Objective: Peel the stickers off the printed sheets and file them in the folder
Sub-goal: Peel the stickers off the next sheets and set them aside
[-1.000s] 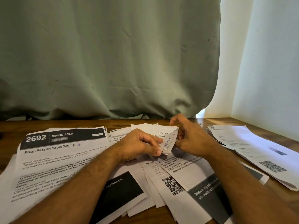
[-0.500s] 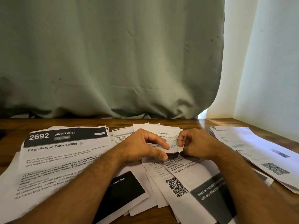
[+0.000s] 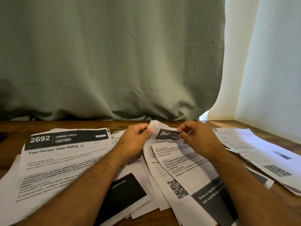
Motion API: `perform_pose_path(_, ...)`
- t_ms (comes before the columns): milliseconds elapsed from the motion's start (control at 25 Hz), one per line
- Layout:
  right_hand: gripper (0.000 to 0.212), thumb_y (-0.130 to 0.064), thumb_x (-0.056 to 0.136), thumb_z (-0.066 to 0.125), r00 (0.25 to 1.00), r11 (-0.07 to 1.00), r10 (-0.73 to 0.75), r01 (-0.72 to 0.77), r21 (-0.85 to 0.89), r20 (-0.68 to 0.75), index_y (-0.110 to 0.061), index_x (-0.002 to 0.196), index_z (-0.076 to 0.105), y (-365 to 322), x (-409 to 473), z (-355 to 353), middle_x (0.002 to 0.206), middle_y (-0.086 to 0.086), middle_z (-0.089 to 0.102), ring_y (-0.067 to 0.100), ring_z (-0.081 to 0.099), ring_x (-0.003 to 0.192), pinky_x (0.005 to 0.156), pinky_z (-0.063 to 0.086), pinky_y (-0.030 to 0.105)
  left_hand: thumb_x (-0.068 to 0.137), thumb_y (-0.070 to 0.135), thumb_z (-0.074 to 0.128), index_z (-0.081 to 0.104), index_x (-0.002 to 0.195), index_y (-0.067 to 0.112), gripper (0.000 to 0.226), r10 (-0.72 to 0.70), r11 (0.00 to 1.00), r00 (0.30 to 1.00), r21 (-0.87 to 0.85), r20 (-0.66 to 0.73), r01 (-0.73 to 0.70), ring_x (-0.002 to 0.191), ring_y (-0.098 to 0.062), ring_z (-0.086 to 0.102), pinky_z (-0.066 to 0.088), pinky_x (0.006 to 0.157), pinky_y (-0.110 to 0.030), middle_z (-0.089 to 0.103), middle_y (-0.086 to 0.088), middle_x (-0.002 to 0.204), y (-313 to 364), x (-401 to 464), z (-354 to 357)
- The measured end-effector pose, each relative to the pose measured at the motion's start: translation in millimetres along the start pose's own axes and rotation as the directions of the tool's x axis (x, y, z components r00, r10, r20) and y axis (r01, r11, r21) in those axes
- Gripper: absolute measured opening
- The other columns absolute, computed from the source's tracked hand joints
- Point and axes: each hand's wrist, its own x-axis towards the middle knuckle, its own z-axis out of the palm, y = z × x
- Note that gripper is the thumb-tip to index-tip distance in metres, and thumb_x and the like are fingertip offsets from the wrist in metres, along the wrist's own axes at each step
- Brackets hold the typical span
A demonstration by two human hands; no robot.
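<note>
A printed sheet (image 3: 182, 162) headed with a dark band numbered 2641 lies at the middle of the desk (image 3: 48, 125), its far edge lifted off the pile. The left hand (image 3: 138, 137) pinches that far edge on its left side with curled fingers. The right hand (image 3: 197, 136) pinches the dark band at the sheet's top right between thumb and fingertips; whether a sticker sits there is too small to tell. To the left lies a larger sheet (image 3: 65, 154) marked 2692, Four-Person Table Setting. More sheets (image 3: 263, 154) lie at the right. A pale green curtain (image 3: 110, 59) hangs behind the desk.
</note>
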Motion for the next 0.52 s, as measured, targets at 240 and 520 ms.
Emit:
perform_pose_path(240, 0.011, -0.026, 0.09, 0.07, 0.995, 0.997, -0.002, 0.01, 0.071, -0.103, -0.031, 0.082, 0.066, -31.6, 11.3, -0.9, 0.078, -0.014, 0.068, -0.001, 0.064, 0.065, 0.054, 0.044, 0.008, 0.105, 0.027, 0.048, 0.065, 0.122, 0.027, 0.024, -0.072, 0.988, 0.988, -0.144, -0.139, 0.052, 0.083, -0.017, 0.076, 0.062, 0.08, -0.046, 0.078, 0.001, 0.094, -3.4, 12.1, 2.9)
perform_pose_path(520, 0.023, -0.019, 0.083, 0.077, 0.994, 0.994, 0.107, -0.107, -0.013, -0.021, -0.027, 0.066, 0.066, -55.5, 48.2, 12.5, 0.07, -0.001, 0.072, 0.015, 0.069, 0.065, 0.074, 0.062, 0.037, 0.106, 0.033, 0.043, 0.068, 0.106, 0.017, 0.03, -0.119, 0.95, 0.977, -0.307, -0.175, 0.061, 0.081, -0.024, 0.075, 0.06, 0.083, -0.047, 0.077, -0.012, 0.092, -2.3, 13.4, 3.0)
